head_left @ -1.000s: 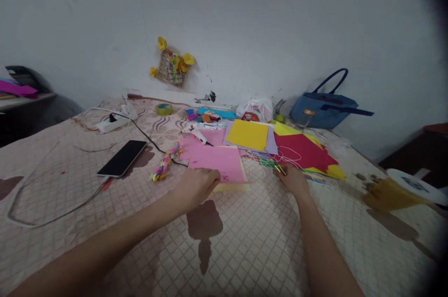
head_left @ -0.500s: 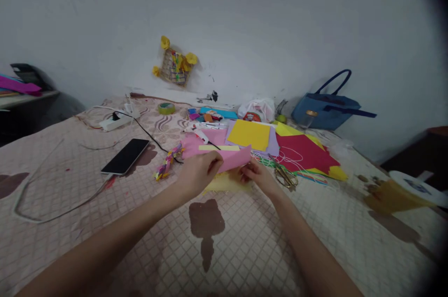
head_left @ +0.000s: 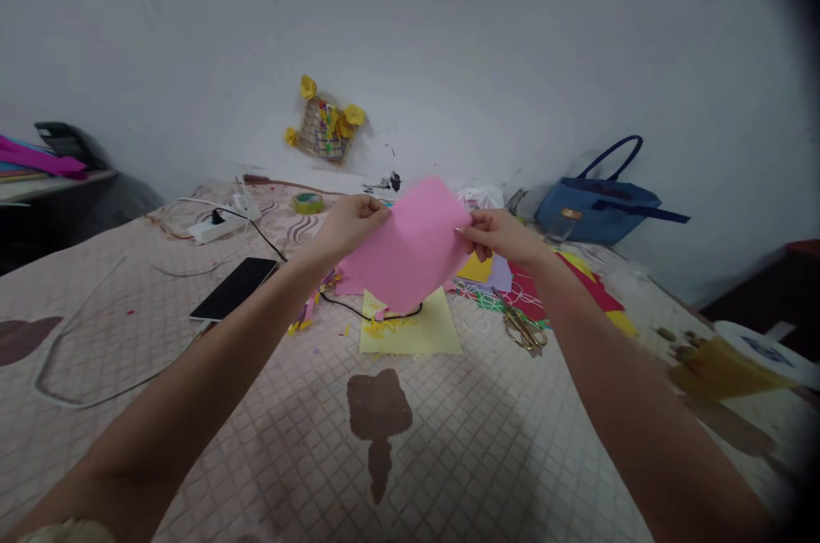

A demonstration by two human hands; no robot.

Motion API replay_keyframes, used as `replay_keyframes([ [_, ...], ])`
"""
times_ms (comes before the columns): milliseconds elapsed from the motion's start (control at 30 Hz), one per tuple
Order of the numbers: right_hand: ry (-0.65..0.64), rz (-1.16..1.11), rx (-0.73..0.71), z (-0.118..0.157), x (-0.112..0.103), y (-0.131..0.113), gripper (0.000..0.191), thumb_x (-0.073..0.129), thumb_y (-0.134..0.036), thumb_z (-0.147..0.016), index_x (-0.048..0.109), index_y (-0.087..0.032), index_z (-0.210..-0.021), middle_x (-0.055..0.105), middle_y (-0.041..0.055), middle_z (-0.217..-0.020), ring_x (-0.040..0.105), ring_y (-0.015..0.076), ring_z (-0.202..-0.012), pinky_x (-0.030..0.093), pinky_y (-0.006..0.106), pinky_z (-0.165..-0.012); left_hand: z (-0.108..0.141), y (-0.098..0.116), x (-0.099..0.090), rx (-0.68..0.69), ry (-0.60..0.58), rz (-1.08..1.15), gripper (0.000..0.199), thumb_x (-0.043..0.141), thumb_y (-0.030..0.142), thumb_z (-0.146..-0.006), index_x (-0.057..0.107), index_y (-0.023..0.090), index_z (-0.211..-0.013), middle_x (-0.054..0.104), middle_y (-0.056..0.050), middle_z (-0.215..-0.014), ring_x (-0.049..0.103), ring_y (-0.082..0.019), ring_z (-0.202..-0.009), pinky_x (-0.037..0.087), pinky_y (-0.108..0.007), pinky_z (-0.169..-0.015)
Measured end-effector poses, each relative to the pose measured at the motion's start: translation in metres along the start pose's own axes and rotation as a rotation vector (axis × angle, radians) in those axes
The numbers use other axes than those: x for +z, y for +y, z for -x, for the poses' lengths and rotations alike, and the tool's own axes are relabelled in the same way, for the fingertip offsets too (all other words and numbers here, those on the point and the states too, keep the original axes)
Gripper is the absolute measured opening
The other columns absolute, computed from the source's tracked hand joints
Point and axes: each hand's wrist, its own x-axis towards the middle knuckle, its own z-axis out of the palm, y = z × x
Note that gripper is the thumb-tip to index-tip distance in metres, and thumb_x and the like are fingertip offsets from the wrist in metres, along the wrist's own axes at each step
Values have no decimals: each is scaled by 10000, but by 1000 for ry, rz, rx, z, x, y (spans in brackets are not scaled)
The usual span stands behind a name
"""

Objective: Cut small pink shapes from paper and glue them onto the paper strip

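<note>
A pink sheet of paper (head_left: 413, 248) is held up above the bed surface, one corner pointing upward. My left hand (head_left: 351, 225) pinches its left edge between thumb and fingers. At the opposite edge, my right hand (head_left: 496, 234) grips the paper in the same way. Below it lies a pale yellow sheet (head_left: 426, 336) with small yellow scraps (head_left: 388, 325) on it and a black cord across it. Gold-handled scissors (head_left: 525, 331) rest to the right, near tangled white and green string. The raised paper hides most of what lies behind it.
A black phone (head_left: 234, 289) with a white cable lies at left, near a white power strip (head_left: 224, 223) and a roll of green tape (head_left: 308, 202). Red paper (head_left: 593, 283), a blue bag (head_left: 595, 206) and a yellow container with a white lid (head_left: 723, 359) are at right.
Both hands have risen with the pink paper, which now stands opened up toward me. The pale yellow sheet beneath has come into fuller view.
</note>
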Motion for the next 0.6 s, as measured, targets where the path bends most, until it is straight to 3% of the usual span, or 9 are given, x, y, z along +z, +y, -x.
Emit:
replay_keyframes([
  [167, 5, 51, -18, -10, -8, -14, 288, 624, -392, -746, 531, -154, -613, 581, -13, -472, 494, 58, -349, 374, 167, -346, 6, 0, -4, -60, 56, 104, 174, 531, 298, -729, 569, 128, -729, 525, -1, -611, 435, -76, -504, 283, -191, -456],
  [300, 41, 61, -31, -3, -6, -27, 313, 602, -431, -762, 534, -153, -633, 589, -2, -502, 489, 58, -346, 371, 169, -341, 11, -2, -8, -1, 50, 140, 190, 532, 313, -739, 568, 128, -727, 534, -4, -613, 448, -81, -514, 291, -186, -445],
  [500, 179, -34, -52, 27, -13, -43, 426, 478, -536, -809, 543, -155, -630, 584, 18, -507, 497, 78, -351, 348, 191, -341, 35, 25, -20, 251, 33, 58, 183, 488, 286, -798, 578, 127, -804, 615, -22, -706, 531, -97, -590, 373, -191, -500],
  [600, 266, -156, -26, 51, -15, -39, 433, 407, -527, -851, 554, -157, -682, 595, 24, -539, 517, 96, -388, 375, 214, -381, 62, 46, -19, 452, 78, -144, 143, 473, 233, -819, 583, 143, -826, 632, -20, -765, 566, -110, -665, 420, -211, -582],
])
